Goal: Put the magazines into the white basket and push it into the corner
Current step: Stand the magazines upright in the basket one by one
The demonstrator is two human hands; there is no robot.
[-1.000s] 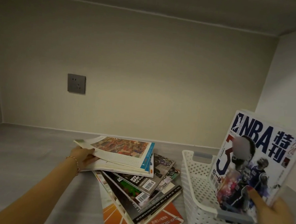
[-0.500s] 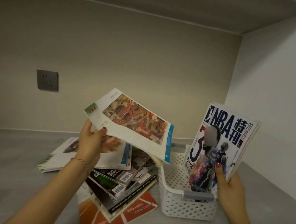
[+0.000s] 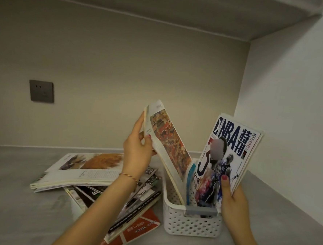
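Observation:
A white perforated basket (image 3: 190, 223) stands on the grey shelf, right of centre. My right hand (image 3: 233, 198) grips an NBA magazine (image 3: 228, 155) that stands upright in the basket's right side. My left hand (image 3: 136, 149) holds a magazine with a colourful painted cover (image 3: 167, 139) by its upper edge; it is tilted steeply and its lower end is inside the basket, left of the NBA one. A messy pile of magazines (image 3: 89, 173) lies on the shelf to the basket's left, partly under my left forearm.
The shelf's back wall carries a grey socket plate (image 3: 41, 91). A side wall (image 3: 292, 130) closes the shelf on the right and meets the back wall in a corner behind the basket. Bare shelf surface (image 3: 276, 214) lies between basket and side wall.
My left hand lifted the painted-cover magazine off the pile, swung it right and tipped it upright into the basket. My right hand kept the NBA magazine standing in the basket.

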